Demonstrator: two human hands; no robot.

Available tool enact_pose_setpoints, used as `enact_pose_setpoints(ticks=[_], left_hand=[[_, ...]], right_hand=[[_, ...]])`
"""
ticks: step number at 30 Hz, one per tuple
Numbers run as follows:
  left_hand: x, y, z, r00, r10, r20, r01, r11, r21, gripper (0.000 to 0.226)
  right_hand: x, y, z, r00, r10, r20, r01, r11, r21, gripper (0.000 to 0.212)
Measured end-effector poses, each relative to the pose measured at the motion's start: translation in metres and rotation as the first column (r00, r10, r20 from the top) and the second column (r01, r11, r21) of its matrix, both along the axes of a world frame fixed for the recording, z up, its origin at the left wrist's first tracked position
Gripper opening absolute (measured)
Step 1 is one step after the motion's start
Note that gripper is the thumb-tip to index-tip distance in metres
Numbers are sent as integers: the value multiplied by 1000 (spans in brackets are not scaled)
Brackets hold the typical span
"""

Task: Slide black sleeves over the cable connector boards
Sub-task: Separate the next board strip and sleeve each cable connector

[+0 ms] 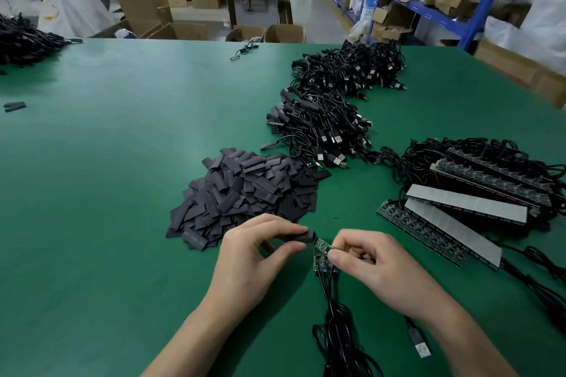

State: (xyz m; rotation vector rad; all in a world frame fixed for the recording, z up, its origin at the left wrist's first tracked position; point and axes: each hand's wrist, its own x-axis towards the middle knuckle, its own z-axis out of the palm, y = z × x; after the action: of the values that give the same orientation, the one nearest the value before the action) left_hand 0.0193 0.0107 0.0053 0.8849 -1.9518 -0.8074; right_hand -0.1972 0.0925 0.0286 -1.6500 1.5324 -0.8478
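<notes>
- Head view, progress: one sleeve (301,236) sits at the end of a board (322,251) but is not yet over it. I judge this piece to be at the very start of its sleeving.
- Grip: the left hand (257,249) pinches the sleeve between thumb and fingers, and the right hand (367,257) pinches the board's right side. The hands are close together near the table's (122,162) near edge. Whether the sleeve's open end touches the board's top corner or stops just short, I cannot tell.
- Done, it seems: the cable heaps (324,125) toward the far right corner, where many ends look sleeved.
- Left: the strips (459,214) of unsplit boards by the right edge, and a large sleeve pile (245,193) mid-table, just beyond the hands.
- Materials: the sleeves are flat, matte, grey-black rectangles of tubing. The board is small, green and studded with parts. The cable (337,315) is thin, glossy and black, coiling from the board to the near edge. A metal-shelled plug (421,346) lies under the right forearm. The table's top is smooth and green.
</notes>
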Motion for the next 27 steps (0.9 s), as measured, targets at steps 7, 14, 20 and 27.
enact_pose_setpoints(ticks=[7,14,20,27], left_hand=[[1,0,-1,1000,-29,11,29,1000,10,21],[1,-1,-1,999,-42,10,41,999,19,20],[0,0,0,998,-57,1,57,998,11,21],[1,0,0,998,-40,46,42,999,-34,20]], right_hand=[[1,0,1,1000,-19,1,19,1000,-13,35],[-1,0,1,1000,-7,25,7,1000,1,28],[-1,0,2,999,-30,42,30,1000,-1,30],[0,1,1,1000,-17,0,17,1000,0,38]])
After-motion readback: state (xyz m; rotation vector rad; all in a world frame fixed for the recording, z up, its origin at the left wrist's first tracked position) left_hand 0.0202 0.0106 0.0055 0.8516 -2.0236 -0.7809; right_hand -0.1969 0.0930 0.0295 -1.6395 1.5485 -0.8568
